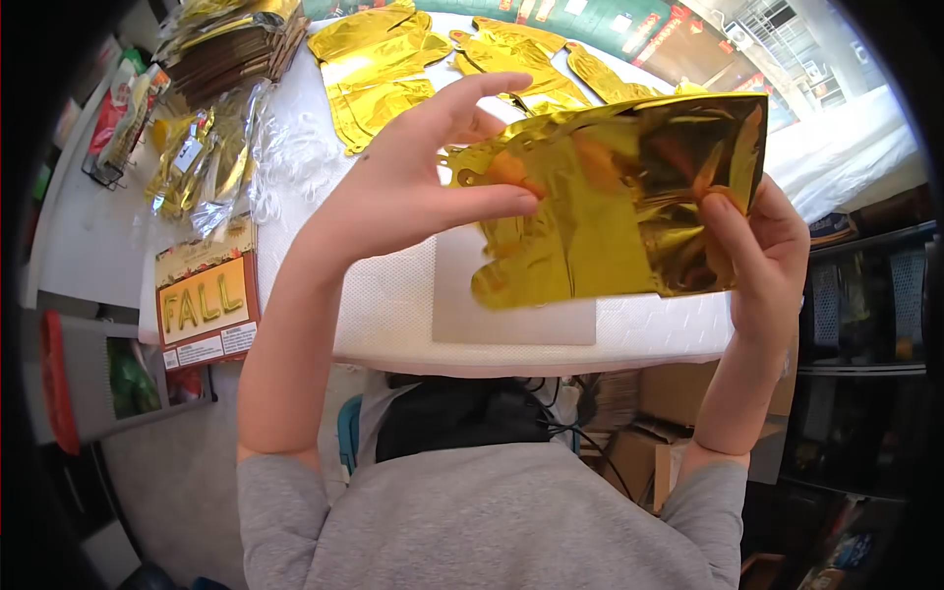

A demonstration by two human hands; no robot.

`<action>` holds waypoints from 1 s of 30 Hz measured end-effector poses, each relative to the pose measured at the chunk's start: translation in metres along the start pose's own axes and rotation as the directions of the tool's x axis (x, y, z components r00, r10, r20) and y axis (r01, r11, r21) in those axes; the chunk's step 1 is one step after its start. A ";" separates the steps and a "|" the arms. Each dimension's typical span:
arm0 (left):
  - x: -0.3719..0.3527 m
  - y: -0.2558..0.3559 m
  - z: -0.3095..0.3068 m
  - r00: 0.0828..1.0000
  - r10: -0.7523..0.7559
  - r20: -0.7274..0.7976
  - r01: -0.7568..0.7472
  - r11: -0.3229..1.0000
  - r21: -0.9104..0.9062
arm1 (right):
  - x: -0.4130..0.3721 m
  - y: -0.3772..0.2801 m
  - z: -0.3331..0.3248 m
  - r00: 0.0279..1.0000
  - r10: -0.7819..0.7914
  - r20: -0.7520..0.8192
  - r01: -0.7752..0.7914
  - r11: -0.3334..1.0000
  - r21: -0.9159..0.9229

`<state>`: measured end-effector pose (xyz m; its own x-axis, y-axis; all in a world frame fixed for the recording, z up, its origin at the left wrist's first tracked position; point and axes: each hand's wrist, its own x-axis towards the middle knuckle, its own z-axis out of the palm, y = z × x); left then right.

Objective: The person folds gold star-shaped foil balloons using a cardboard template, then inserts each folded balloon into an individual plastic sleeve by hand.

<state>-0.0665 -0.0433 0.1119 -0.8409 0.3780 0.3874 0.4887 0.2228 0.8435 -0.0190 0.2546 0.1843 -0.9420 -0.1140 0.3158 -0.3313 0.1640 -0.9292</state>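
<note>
A folded gold foil piece is lifted above the near part of the white table. My right hand grips its right end, thumb on the front face. My left hand is at the foil's left end, its thumb against the front face and its fingers curved above and partly behind the edge. Under the foil, a grey-beige flat sheet lies on the table near the front edge. The foil hides part of that sheet and some of my fingertips.
Flat gold foil pieces lie at the back of the white table. At the left are a stack of brown cards, clear bags with gold foil, white string and a printed FALL card.
</note>
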 end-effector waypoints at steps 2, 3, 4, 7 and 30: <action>-0.003 -0.003 -0.005 0.997 0.001 0.073 0.011 0.987 -0.163 | -0.004 0.011 -0.013 0.994 0.109 -0.029 -0.107 0.992 0.060; -0.005 -0.004 -0.006 0.988 -0.069 0.139 0.101 0.965 -0.242 | -0.008 0.027 -0.019 0.977 0.215 -0.004 -0.213 0.967 0.138; -0.007 -0.005 -0.007 0.969 -0.132 0.209 0.194 0.930 -0.313 | -0.012 0.043 -0.022 0.948 0.317 0.029 -0.316 0.924 0.214; -0.016 -0.016 -0.004 0.891 -0.319 0.324 0.391 0.900 -0.191 | -0.041 0.087 -0.012 0.869 0.494 0.030 -0.485 0.840 0.242; -0.105 -0.015 0.135 0.981 0.057 0.184 -0.160 0.771 0.617 | -0.094 0.144 0.033 0.932 0.093 -0.350 -0.303 0.728 -0.615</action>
<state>0.0458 0.0352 0.0083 -0.7547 0.5486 0.3598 0.6547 0.6653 0.3587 0.0236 0.2561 0.0146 -0.9277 0.2518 0.2756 0.0113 0.7568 -0.6535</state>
